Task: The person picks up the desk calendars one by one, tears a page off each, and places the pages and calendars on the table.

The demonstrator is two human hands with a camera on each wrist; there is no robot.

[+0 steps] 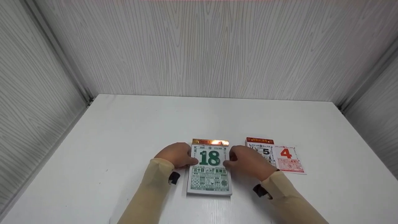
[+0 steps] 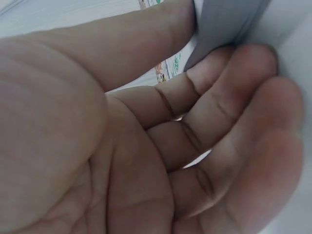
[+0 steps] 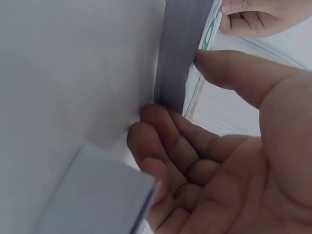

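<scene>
A thick tear-off calendar pad [image 1: 210, 174] showing a green 18 lies flat on the white table [image 1: 124, 140]. My left hand [image 1: 186, 158] grips its left edge, with the thumb laid on the top page and the fingers against the side. The left wrist view shows that hand [image 2: 204, 63] close up on the pad's grey edge [image 2: 226, 22]. My right hand [image 1: 232, 160] pinches the right edge the same way. In the right wrist view, the right hand [image 3: 180, 92] has its thumb on the page and its fingers low on the pad's side [image 3: 179, 53].
A second, smaller pad [image 1: 263, 148] showing a 5 lies just right of my right hand, and its corner [image 3: 97, 195] appears in the right wrist view. A loose page with a red 4 [image 1: 288, 160] lies beside it. Grey panelled walls [image 1: 199, 46] close in the table on three sides.
</scene>
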